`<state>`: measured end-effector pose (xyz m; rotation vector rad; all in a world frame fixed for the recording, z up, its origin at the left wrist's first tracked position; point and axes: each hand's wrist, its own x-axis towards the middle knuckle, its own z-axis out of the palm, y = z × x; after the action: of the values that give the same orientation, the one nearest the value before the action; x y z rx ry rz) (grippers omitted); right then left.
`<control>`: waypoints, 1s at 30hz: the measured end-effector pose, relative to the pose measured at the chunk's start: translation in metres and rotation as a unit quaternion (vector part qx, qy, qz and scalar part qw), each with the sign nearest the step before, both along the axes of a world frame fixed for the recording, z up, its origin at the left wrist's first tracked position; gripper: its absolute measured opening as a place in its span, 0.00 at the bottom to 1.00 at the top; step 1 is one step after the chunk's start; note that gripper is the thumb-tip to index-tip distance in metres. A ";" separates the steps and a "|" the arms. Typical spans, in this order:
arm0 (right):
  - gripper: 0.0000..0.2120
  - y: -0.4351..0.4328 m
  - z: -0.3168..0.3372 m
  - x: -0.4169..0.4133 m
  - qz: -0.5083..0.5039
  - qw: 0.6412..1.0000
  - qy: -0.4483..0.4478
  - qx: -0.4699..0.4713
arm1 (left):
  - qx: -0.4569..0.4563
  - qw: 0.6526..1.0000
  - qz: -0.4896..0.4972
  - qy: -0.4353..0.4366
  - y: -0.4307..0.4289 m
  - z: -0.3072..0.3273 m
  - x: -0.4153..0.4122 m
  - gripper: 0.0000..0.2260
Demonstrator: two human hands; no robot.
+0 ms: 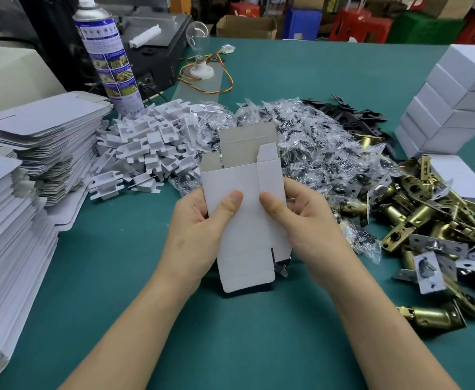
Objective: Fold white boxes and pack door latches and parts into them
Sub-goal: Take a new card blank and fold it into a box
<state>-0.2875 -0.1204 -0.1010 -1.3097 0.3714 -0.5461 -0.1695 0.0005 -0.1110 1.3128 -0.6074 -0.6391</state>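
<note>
A flat white box blank stands upright in the middle of the view, its upper flaps open and its lower flap near the green table. My left hand grips its left edge with the thumb on the front face. My right hand grips its right edge, thumb pressed on the front too. Brass door latches lie heaped at the right. Behind the box spreads a pile of small clear bags with dark parts.
Stacks of flat box blanks fill the left side. White cardboard inserts are heaped beside them. Folded white boxes are stacked at the far right. A spray can, a bulb with wires and black plates lie farther back.
</note>
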 end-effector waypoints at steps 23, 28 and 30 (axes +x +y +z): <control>0.20 0.000 0.001 -0.001 -0.061 0.991 -0.055 -0.107 | -0.031 0.982 -0.015 -0.188 0.005 0.008 0.001 0.26; 0.13 0.001 0.003 -0.002 -0.026 0.992 -0.064 -0.103 | -0.040 0.981 0.004 -0.192 0.005 0.006 0.003 0.20; 0.11 0.002 0.005 -0.003 -0.014 0.994 -0.063 -0.089 | -0.038 0.979 0.004 -0.201 0.005 0.006 0.003 0.15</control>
<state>-0.2900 -0.1189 -0.0960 -1.4344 0.2409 -0.6956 -0.1668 0.0053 -0.1050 1.3820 -0.9454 -0.3391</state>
